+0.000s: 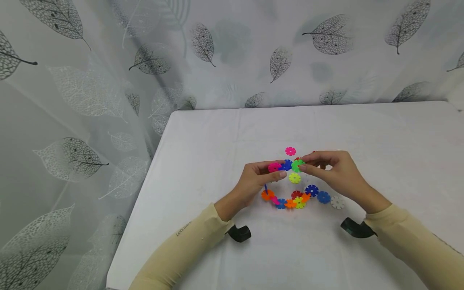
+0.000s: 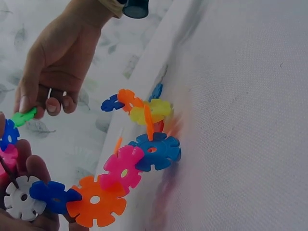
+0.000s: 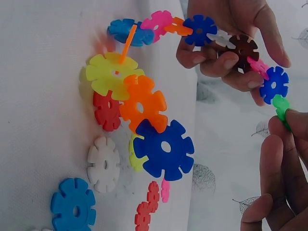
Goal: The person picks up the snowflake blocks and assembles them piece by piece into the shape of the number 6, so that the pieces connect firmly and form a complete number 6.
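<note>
A chain of notched plastic flower discs runs from my left hand (image 1: 250, 181) down to the table and curves round. The left thumb and fingers hold its upper end, around a pink disc (image 1: 274, 167) and a brown disc (image 3: 243, 52). Beyond the pink one, a blue disc (image 3: 274, 84) is joined to a green disc (image 1: 298, 165). My right hand (image 1: 337, 173) pinches that green disc between thumb and index finger. Lower on the chain hang a white disc (image 2: 24, 198), an orange disc (image 2: 96, 201) and a pink disc (image 2: 123, 168). A dark blue disc (image 3: 163, 149) ends the other side.
Loose discs lie on the white table (image 1: 203, 161): a light blue one (image 1: 324, 197), a white one (image 1: 337, 202), a yellow one (image 1: 295, 178) and a pink one (image 1: 290, 151). Red discs (image 3: 147, 207) lie farther off. A leaf-patterned curtain (image 1: 232, 52) hangs behind.
</note>
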`<state>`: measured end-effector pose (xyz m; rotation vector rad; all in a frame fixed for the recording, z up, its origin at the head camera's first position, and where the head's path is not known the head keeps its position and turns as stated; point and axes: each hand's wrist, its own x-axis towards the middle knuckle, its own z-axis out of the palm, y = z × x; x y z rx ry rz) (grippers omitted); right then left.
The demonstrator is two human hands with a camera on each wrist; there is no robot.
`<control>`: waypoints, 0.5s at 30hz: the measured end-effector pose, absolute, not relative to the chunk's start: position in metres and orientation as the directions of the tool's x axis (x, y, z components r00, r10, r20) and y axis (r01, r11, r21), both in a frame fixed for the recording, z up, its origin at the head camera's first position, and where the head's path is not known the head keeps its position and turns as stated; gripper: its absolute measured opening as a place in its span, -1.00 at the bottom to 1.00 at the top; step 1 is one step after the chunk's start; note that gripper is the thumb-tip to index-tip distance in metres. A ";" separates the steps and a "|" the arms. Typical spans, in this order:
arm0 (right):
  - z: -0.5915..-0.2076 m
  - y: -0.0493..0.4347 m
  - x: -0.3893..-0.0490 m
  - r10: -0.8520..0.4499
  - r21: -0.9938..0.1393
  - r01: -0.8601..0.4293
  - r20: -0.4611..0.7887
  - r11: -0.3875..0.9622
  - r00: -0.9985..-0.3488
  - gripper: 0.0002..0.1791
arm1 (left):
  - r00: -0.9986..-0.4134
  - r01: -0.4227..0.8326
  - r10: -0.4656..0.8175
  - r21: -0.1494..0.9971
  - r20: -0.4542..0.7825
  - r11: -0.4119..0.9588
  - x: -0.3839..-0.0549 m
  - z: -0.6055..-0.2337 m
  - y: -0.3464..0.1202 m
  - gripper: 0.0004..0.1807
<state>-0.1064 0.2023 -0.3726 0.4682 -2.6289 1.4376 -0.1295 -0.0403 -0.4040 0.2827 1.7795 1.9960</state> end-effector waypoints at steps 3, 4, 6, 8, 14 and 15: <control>-0.373 0.201 -0.105 -0.211 -0.796 -0.321 0.245 0.513 -0.946 -0.83 | -0.877 -0.192 0.461 0.979 -0.138 -0.072 -0.129 -0.405 -0.041 -0.63; -0.373 0.201 -0.105 -0.211 -0.789 -0.325 0.250 0.522 -0.945 -0.83 | -0.876 -0.192 0.463 0.979 -0.136 -0.075 -0.129 -0.405 -0.040 -0.63; -0.373 0.200 -0.104 -0.211 -0.768 -0.337 0.263 0.544 -0.941 -0.83 | -0.876 -0.189 0.464 0.979 -0.131 -0.080 -0.129 -0.405 -0.040 -0.63; -0.372 0.199 -0.103 -0.214 -0.746 -0.351 0.278 0.566 -0.936 -0.83 | -0.875 -0.190 0.467 0.978 -0.128 -0.087 -0.129 -0.405 -0.040 -0.63; -0.373 0.196 -0.102 -0.217 -0.733 -0.373 0.304 0.569 -0.928 -0.84 | -0.872 -0.163 0.478 0.984 -0.109 -0.072 -0.129 -0.403 -0.038 -0.65; -0.373 0.196 -0.103 -0.215 -0.736 -0.372 0.304 0.565 -0.928 -0.85 | -0.870 -0.160 0.480 0.985 -0.108 -0.069 -0.129 -0.403 -0.038 -0.65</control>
